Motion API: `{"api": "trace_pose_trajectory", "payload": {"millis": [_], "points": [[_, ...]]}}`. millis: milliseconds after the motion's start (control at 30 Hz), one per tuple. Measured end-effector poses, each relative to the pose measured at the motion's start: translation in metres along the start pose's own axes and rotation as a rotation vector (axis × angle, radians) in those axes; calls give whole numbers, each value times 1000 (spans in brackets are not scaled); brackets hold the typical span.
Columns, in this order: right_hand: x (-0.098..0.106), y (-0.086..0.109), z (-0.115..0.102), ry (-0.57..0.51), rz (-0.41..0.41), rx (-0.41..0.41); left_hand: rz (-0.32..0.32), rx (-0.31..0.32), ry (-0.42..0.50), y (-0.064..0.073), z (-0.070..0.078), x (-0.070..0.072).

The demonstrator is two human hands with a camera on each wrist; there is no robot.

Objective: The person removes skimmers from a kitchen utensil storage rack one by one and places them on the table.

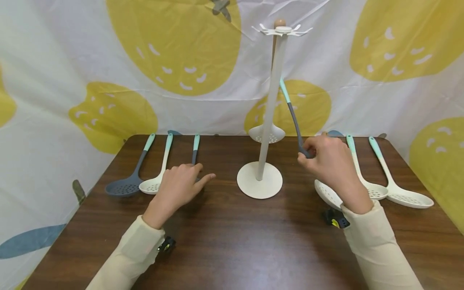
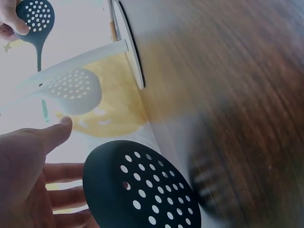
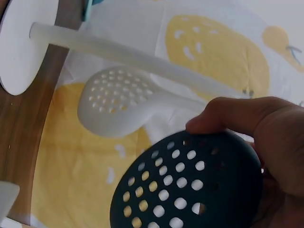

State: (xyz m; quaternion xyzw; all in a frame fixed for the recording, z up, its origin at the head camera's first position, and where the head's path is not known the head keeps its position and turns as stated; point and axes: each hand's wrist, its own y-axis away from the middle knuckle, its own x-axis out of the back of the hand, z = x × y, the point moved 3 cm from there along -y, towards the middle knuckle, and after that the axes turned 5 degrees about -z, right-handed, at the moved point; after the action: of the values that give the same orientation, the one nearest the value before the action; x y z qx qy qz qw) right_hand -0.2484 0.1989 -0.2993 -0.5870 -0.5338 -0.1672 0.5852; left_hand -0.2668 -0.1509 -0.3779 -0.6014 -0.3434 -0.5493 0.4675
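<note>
My right hand (image 1: 331, 163) pinches a dark grey skimmer (image 1: 294, 119) by its perforated head, with the mint-tipped handle pointing up beside the stand's pole. In the right wrist view, the thumb lies on the rim of that skimmer's head (image 3: 164, 194). My left hand (image 1: 177, 187) is over another dark skimmer (image 1: 195, 147), thumb spread away; its head (image 2: 142, 185) shows with fingers behind it in the left wrist view. Between the hands rises a white utensil stand (image 1: 270, 104) with hooks on top. A white skimmer (image 1: 267, 134) with a wooden-coloured handle hangs from it.
Left on the brown table (image 1: 235, 249) lie a dark skimmer (image 1: 125, 185) and a white skimmer (image 1: 159, 179). On the right lie white skimmers (image 1: 409, 197), one partly under my right arm. A lemon-patterned cloth (image 1: 217, 108) hangs behind the table.
</note>
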Motion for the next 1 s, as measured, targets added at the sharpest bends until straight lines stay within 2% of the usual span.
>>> {"api": "trace_pose_trajectory", "payload": {"millis": [300, 400, 700, 833, 1000], "points": [[-15, 4, -17, 72, -180, -35, 7, 17, -3, 0, 2, 4], [-25, 4, -20, 80, -212, -42, 3, 16, 6, 0, 3, 4], [-54, 9, -24, 91, -281, -90, -12, 11, 33, -3, 6, 3], [-62, 11, -31, 78, -277, -119, -23, 18, 52, -5, 7, 4], [-71, 14, -33, 93, -272, -141, -17, -10, 94, -17, 12, 11]]}}
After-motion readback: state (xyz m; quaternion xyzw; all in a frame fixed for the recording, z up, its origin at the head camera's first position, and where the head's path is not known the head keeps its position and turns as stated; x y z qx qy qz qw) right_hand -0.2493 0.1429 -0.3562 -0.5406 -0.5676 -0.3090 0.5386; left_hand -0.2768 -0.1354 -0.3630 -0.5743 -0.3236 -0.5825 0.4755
